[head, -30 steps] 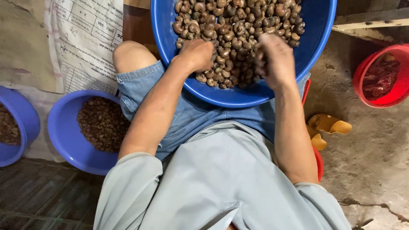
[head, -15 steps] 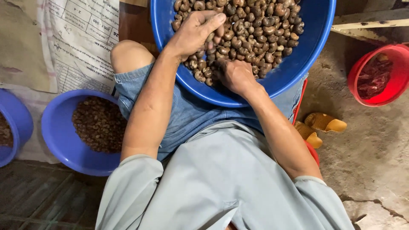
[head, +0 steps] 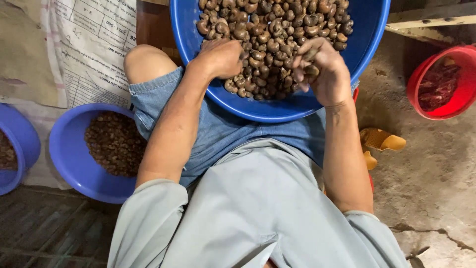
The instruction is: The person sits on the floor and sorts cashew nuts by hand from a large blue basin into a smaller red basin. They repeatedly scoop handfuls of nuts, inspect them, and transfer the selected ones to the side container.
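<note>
A large blue basin (head: 369,44) full of brown, kidney-shaped nuts (head: 277,30) rests on my lap. My left hand (head: 220,57) lies curled on the near left part of the heap, fingers pressed into the nuts. My right hand (head: 322,69) is raised over the near right part of the heap, its fingers closed around a few nuts. Both forearms reach up from my grey shirt and blue shorts.
A smaller blue bowl (head: 64,159) with dark brown bits stands on the floor at my left, with another blue bowl (head: 20,144) at the left edge. A red bowl (head: 439,87) with reddish scraps stands at right. Yellow sandals (head: 382,141) lie on the cracked concrete. A printed sack (head: 91,44) lies at upper left.
My left hand slid back from the middle of the heap to its near left edge. My right hand moved right and lifted with nuts in its fingers.
</note>
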